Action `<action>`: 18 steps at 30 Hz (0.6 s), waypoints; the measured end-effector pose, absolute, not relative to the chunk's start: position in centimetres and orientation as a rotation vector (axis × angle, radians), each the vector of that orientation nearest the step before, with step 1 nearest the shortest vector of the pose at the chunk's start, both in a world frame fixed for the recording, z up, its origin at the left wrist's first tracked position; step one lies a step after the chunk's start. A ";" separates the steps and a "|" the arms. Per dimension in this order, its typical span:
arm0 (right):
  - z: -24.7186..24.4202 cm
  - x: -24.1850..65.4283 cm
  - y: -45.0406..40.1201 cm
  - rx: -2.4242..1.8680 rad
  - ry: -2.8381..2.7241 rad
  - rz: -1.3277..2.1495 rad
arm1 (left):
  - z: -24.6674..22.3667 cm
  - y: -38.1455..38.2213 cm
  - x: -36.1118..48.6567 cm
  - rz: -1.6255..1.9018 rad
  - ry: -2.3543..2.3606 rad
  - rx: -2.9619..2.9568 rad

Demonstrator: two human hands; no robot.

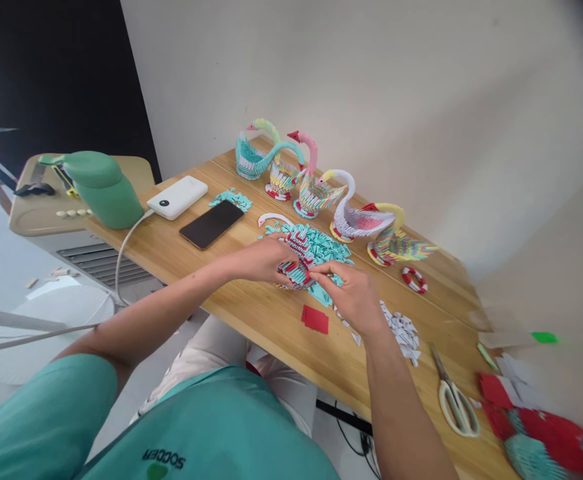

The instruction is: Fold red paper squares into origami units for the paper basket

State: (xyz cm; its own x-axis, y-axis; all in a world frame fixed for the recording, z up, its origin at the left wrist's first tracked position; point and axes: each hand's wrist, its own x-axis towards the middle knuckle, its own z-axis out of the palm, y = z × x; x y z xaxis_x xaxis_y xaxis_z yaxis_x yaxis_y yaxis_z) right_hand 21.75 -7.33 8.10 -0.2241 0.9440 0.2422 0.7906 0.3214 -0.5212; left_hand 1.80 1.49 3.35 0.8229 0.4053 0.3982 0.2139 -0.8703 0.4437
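Observation:
My left hand (267,260) is wrapped around the side of a round body of folded paper pieces (297,245), banded in red, white and turquoise. On the opposite side, my right hand (347,288) pinches a small red folded paper piece (313,275) at the body's rim. Behind the body spreads a heap of turquoise folded paper pieces (329,245). A white curved paper swan neck (275,219) with a pink beak lies just beyond my left hand. Near the table's front edge are red paper squares (315,320). White folded pieces (402,333) lie beside my right wrist.
Several finished paper swans (359,217) line the back by the wall. A red-and-white paper ring (414,280) and scissors (454,397) lie to the right. On the left are a phone (212,225), a white power bank (177,197) with a cable, and a green bottle (104,190).

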 end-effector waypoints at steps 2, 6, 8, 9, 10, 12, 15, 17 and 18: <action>8.3 21.7 -7.3 -1.528 -2.071 0.393 | 3.3 1.5 1.8 0.687 0.469 2.624; 8.3 21.9 -7.2 -1.489 -2.014 0.468 | 3.4 1.4 1.7 0.680 0.470 2.618; 8.1 22.2 -7.1 -1.461 -1.965 0.516 | 3.4 1.3 1.6 0.681 0.459 2.620; 7.9 22.3 -7.0 -1.453 -1.941 0.536 | 3.4 1.3 1.6 0.678 0.452 2.622; 7.8 22.5 -6.9 -1.448 -1.921 0.552 | 3.4 1.4 1.5 0.673 0.448 2.624; 7.6 22.7 -6.7 -1.436 -1.911 0.574 | 3.3 1.5 1.4 0.659 0.445 2.627; 7.8 22.9 -6.3 -1.381 -1.975 0.550 | 3.2 1.8 1.3 0.637 0.432 2.631; 8.0 23.0 -6.1 -1.351 -2.025 0.519 | 3.2 2.0 1.2 0.627 0.417 2.637; 8.0 23.1 -6.0 -1.346 -2.035 0.512 | 3.3 2.2 1.2 0.620 0.406 2.640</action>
State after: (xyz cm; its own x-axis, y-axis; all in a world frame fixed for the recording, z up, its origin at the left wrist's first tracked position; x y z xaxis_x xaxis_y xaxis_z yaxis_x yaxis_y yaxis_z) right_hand 23.12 -6.01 7.99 -0.2731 0.9160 0.2940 0.6679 0.4005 -0.6273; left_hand 1.22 2.17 3.27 0.8596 0.3619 0.3606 0.1858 -0.8789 0.4393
